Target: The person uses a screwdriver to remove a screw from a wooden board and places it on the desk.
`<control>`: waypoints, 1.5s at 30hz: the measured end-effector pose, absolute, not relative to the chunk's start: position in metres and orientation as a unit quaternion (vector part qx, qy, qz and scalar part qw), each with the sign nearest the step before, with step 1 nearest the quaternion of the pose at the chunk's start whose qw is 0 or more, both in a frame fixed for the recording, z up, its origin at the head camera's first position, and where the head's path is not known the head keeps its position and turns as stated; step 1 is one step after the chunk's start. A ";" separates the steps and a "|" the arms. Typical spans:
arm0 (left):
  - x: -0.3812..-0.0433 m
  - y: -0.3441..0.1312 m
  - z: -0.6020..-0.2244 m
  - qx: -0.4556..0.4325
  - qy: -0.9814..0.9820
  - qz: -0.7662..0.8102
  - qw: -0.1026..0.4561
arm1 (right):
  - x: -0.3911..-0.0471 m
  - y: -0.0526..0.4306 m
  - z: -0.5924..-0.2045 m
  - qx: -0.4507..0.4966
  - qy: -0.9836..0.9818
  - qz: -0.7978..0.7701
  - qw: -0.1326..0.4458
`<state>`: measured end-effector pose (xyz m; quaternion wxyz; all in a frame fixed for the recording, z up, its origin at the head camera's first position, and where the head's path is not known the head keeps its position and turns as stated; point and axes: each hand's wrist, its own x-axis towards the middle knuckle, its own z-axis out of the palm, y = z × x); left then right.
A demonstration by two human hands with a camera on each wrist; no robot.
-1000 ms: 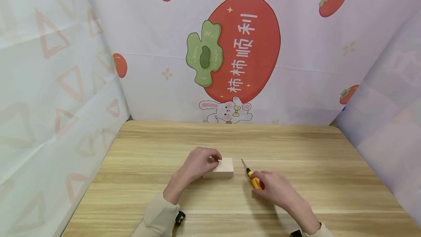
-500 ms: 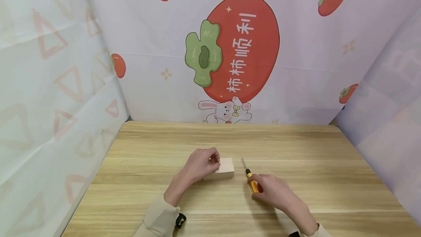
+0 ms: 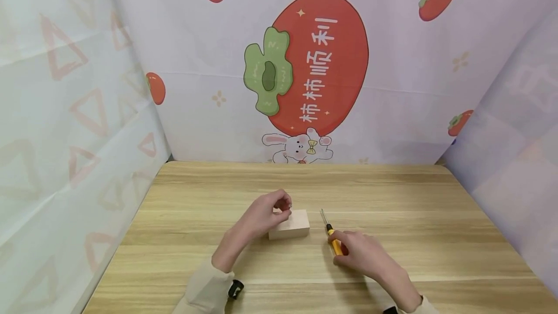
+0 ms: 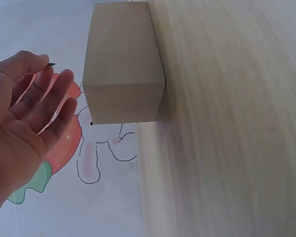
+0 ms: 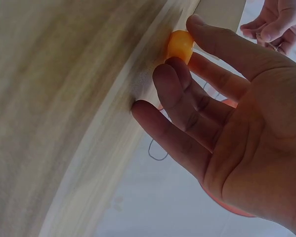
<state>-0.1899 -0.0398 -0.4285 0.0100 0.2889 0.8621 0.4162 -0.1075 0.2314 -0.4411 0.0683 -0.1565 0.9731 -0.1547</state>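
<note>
A pale wooden block (image 3: 298, 222) lies on the table, its grain end facing the camera in the left wrist view. My left hand (image 3: 265, 213) is just over the block's left part. Between thumb and index finger it pinches a tiny dark, pointed screw (image 4: 51, 64); the other fingers are loosely bent. To the right of the block is a screwdriver (image 3: 334, 242) with a yellow handle, black collar and thin metal shaft pointing away from me. My right hand (image 3: 365, 253) holds its handle (image 5: 180, 45) between thumb and fingers, low at the tabletop.
The wood-grain table (image 3: 209, 193) reaches back to a cloth backdrop (image 3: 196, 120) printed with persimmons and a rabbit. Cloth walls also stand at the left and right. A black strap (image 3: 236, 289) sits at the left sleeve.
My left hand has risen a little off the block's top with the screw. My right hand has shifted slightly toward me, and the screwdriver's handle has moved with it.
</note>
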 end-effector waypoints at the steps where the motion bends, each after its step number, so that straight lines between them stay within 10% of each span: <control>1: -0.189 -0.041 -0.428 0.291 0.857 0.426 0.011 | -0.107 0.231 -0.441 -0.157 0.973 -0.154 0.070; 45: -0.141 -0.110 -0.441 0.256 0.885 0.362 0.138 | -0.109 0.228 -0.440 -0.164 0.971 -0.156 0.083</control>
